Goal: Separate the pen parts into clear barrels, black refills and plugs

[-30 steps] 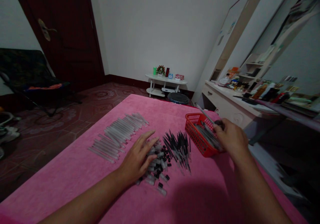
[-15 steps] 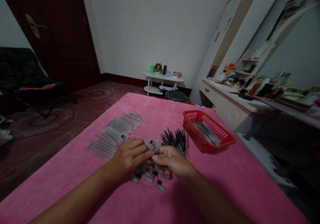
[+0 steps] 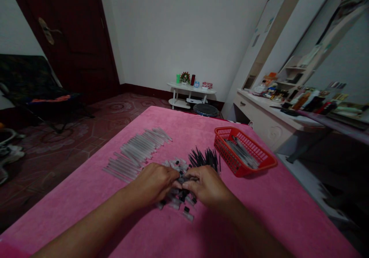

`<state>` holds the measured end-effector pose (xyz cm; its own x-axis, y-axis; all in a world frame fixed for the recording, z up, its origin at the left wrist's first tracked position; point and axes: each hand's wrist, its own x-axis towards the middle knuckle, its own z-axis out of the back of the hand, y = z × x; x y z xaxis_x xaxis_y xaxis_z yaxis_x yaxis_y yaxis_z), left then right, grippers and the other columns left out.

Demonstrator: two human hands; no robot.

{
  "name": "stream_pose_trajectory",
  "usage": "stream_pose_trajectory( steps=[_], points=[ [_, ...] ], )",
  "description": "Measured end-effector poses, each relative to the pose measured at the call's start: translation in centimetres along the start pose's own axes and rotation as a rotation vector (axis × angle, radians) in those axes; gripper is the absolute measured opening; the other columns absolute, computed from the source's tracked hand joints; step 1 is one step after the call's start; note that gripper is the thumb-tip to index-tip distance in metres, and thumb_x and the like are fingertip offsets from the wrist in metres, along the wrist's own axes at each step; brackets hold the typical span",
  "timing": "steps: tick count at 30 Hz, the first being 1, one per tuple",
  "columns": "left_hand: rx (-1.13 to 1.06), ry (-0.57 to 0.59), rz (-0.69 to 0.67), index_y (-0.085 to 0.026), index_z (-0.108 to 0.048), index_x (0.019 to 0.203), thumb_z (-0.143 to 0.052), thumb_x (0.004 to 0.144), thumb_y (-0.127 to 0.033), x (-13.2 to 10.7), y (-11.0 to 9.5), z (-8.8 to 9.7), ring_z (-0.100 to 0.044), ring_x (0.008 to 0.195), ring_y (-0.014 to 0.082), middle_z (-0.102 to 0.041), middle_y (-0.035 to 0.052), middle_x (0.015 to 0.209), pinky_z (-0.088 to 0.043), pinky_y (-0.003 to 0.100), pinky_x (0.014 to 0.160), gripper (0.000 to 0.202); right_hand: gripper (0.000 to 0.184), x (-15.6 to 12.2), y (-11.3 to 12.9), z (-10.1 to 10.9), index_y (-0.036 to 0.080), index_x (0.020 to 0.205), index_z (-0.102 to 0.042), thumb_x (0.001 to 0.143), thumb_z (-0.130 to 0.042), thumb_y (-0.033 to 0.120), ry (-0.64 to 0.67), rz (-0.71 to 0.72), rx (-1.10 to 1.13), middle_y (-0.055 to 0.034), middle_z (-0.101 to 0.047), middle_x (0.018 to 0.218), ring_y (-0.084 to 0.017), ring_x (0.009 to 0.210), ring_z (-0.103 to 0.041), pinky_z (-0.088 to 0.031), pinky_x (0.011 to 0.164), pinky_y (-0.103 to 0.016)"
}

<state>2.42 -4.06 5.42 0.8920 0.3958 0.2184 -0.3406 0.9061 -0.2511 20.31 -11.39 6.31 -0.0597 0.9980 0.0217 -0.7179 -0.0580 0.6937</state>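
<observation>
My left hand point(image 3: 161, 180) and my right hand point(image 3: 205, 185) meet over a loose pile of small clear pieces with black parts point(image 3: 188, 215), which look like pen caps. Both hands have their fingers bent and pinched together, tips almost touching. Something small and greyish lies between the fingertips, too hidden to name. Just beyond my right hand is a bunch of thin black-tipped sticks point(image 3: 203, 158), like pen refills. To the left of my left hand, clear slender tubes point(image 3: 138, 148), like pen barrels, lie side by side in a long row.
A red plastic basket point(image 3: 239, 169) with several slender greyish sticks point(image 3: 242, 152) stands to the right on the pink cloth point(image 3: 121, 219). Beyond the table are a small white stand point(image 3: 191, 89) and a round dark stool point(image 3: 205, 109). A dresser point(image 3: 268, 116) stands at the right.
My left hand has curled its fingers in more, into a pinch. My right hand has turned over the pile, its fingers now pointing at the left fingertips. The view has shifted slightly.
</observation>
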Motion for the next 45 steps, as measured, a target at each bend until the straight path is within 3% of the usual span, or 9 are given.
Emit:
stream_pose_trajectory(
  steps=[7,10,12,17,22,28,35,42,45],
  points=[
    [-0.7,0.183,0.308,-0.015,-0.056,0.056,-0.046,0.087,-0.043,-0.4,2.9,1.9,-0.033,0.043,0.0078,-0.041,-0.0028,0.047,-0.022,0.021,0.046,0.043,0.012,-0.3,0.9,3.9,0.022,0.072,-0.07,0.078,-0.059,0.022,-0.197,0.013,-0.446,-0.0028,-0.071,0.072,-0.017,0.068,-0.061,-0.03,0.058,-0.025],
    [-1.123,-0.072,0.447,-0.014,-0.057,0.064,-0.046,0.087,-0.046,-0.4,4.3,2.4,-0.022,0.039,0.005,-0.032,-0.0064,0.046,-0.017,0.018,0.04,0.042,0.014,0.2,-0.1,3.7,0.023,0.086,-0.071,0.08,-0.059,0.028,-0.314,-0.002,-0.348,-0.0034,-0.072,0.08,-0.018,0.074,-0.063,-0.035,0.062,-0.025],
    [-1.414,-0.302,0.455,-0.015,-0.057,0.077,-0.055,0.084,-0.039,0.0,4.4,2.3,-0.031,0.041,0.0041,-0.04,-0.0062,0.052,-0.025,0.015,0.041,0.026,0.014,0.5,-0.7,2.2,0.023,0.087,-0.07,0.08,-0.059,0.027,-0.251,0.026,-0.23,-0.0027,-0.071,0.081,-0.017,0.074,-0.063,-0.038,0.064,-0.024],
    [-1.864,-0.534,0.401,-0.017,-0.055,0.094,-0.067,0.074,-0.013,0.8,3.4,1.1,-0.064,0.089,0.0164,-0.064,0.0067,0.103,-0.053,0.03,0.08,0.024,0.018,0.8,-0.9,-1.6,0.02,0.09,-0.07,0.074,-0.063,0.018,-0.098,0.089,-0.056,-0.0028,-0.069,0.086,-0.016,0.076,-0.061,-0.04,0.067,-0.022],
    [-1.969,-0.636,0.42,-0.015,-0.056,0.092,-0.059,0.08,-0.008,0.9,2.6,-0.5,-0.057,0.112,0.0243,-0.057,0.0088,0.124,-0.05,0.043,0.093,0.014,0.02,0.5,-0.1,-1.4,0.021,0.094,-0.068,0.078,-0.062,0.03,-0.136,0.098,-0.017,-0.0021,-0.065,0.088,-0.015,0.075,-0.057,-0.038,0.065,-0.022],
    [-2.025,-0.679,0.406,-0.016,-0.054,0.092,-0.06,0.081,-0.009,1.1,1.5,-1.9,-0.056,0.115,0.0239,-0.057,0.0074,0.125,-0.048,0.043,0.096,0.015,0.04,0.6,-0.5,-2.0,0.016,0.064,-0.056,0.092,-0.037,0.037,-0.128,0.038,0.152,0.0011,-0.053,0.059,-0.011,0.057,-0.049,-0.033,0.053,-0.021],
    [-1.899,-0.717,0.579,-0.018,-0.045,0.093,-0.066,0.078,-0.014,1.1,1.0,-2.3,-0.066,0.096,0.0208,-0.065,0.007,0.107,-0.058,0.026,0.072,0.026,0.013,0.9,-1.3,-2.5,0.016,0.078,-0.066,0.075,-0.061,0.028,-0.294,-0.018,0.267,-0.0021,-0.062,0.069,-0.014,0.062,-0.053,-0.039,0.057,-0.023],
    [-1.882,-0.745,0.553,-0.019,-0.042,0.091,-0.068,0.077,-0.015,1.3,0.5,-2.5,-0.068,0.092,0.022,-0.067,0.0069,0.099,-0.058,0.029,0.073,0.03,0.04,0.7,-1.4,-2.4,0.016,0.06,-0.057,0.087,-0.044,0.042,-0.218,-0.011,0.187,0.0004,-0.05,0.053,-0.012,0.052,-0.046,-0.033,0.049,-0.022],
    [-1.875,-0.762,0.53,-0.019,-0.042,0.091,-0.07,0.075,-0.016,1.2,0.4,-2.7,-0.067,0.093,0.0229,-0.067,0.0069,0.098,-0.057,0.031,0.075,0.032,0.027,0.8,-1.4,-2.5,0.016,0.072,-0.062,0.08,-0.056,0.041,-0.298,-0.023,0.173,-0.0006,-0.056,0.06,-0.013,0.056,-0.049,-0.034,0.051,-0.022]
  ],
)
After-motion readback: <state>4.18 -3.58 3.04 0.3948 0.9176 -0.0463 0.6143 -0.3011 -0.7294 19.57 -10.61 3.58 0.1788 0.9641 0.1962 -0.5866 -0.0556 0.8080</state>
